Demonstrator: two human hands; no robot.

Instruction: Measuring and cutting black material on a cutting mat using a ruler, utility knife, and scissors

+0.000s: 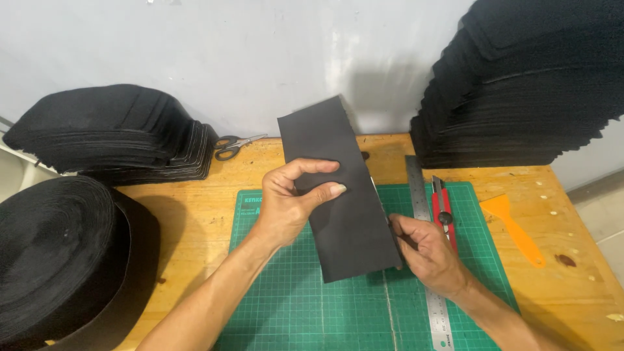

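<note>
Left hand (292,201) pinches black fabric strip (338,195) over green cutting mat (292,305); right hand (426,250) grips strip's lower right edge, beside steel ruler (429,260) and red knife (443,211).

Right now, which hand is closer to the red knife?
Right. The right hand lies just beside the red knife, while the left hand pinches the black sheet farther away.
</note>
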